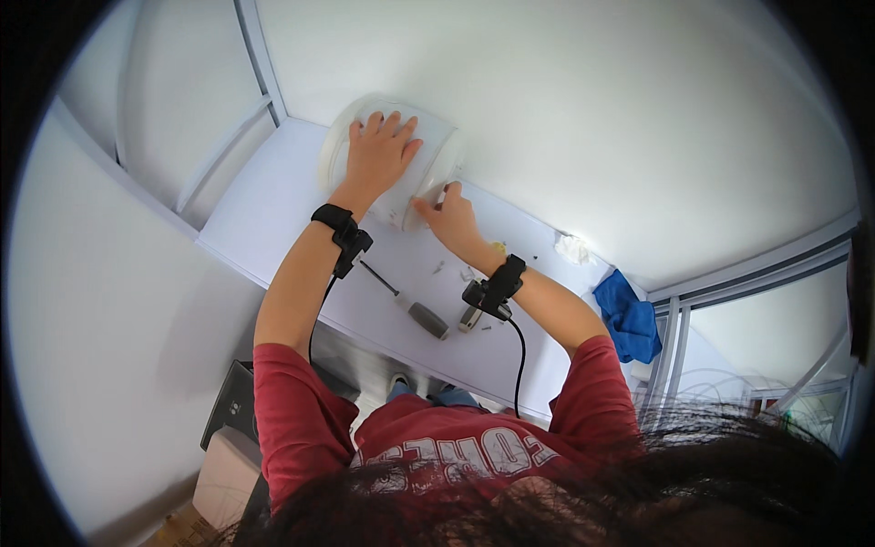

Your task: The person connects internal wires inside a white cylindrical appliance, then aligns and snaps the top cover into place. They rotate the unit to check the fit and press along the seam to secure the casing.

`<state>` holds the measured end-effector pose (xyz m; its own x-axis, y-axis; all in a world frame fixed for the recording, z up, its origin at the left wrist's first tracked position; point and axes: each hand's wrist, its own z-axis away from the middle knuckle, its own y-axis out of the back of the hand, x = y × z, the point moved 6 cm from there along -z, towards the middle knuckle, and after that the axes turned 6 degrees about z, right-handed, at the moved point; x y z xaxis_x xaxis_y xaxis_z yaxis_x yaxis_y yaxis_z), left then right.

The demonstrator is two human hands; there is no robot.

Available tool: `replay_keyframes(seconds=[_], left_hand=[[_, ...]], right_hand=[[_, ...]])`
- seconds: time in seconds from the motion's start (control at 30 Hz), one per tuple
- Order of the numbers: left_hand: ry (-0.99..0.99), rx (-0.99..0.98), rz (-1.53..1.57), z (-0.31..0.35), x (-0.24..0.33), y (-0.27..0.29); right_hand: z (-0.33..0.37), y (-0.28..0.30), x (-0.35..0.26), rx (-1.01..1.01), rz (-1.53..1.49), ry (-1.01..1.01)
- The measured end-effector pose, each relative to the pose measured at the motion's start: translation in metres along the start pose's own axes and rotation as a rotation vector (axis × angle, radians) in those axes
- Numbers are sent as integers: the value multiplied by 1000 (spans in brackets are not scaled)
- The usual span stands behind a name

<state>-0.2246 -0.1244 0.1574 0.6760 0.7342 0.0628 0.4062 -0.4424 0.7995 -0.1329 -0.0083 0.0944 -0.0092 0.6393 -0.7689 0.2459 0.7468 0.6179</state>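
A rounded white plastic housing (428, 150) stands on the white tabletop, close to the wall. My left hand (378, 159) lies flat on its upper face with the fingers spread. At the housing's right edge, my right hand (448, 217) has its thumb and bent fingers closed on the rim; a small part between them may be hidden. A screwdriver (427, 321) with a grey handle rests nearer me, its shaft pointing at my left wrist. Beside it, partly covered by my right wrist, is a second grey-handled tool (469, 318) of unclear kind.
Several small screws (439, 267) and bits are scattered on the tabletop (264, 196). A crumpled white piece (574, 249) and a blue cloth (629, 319) lie toward the right. Black straps with cabled devices sit on both wrists. Boxes (228, 474) stand below at the left.
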Motion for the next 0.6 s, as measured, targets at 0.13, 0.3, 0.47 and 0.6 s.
replay_keyframes(seconds=[0.13,0.3,0.47,0.6], left_hand=[[81,-154,23,5,11,7],[124,-294,6,17,26,10],[106,-300,3,21,17,7],[75,-259,39,28,14,10]], right_hand=[[-7,-1,-1,-43,-37,-34],[-8,-7,4,-74,-51,48],[-13,2,24,-243,71,158],[-34,46,-11,-57,410,254]])
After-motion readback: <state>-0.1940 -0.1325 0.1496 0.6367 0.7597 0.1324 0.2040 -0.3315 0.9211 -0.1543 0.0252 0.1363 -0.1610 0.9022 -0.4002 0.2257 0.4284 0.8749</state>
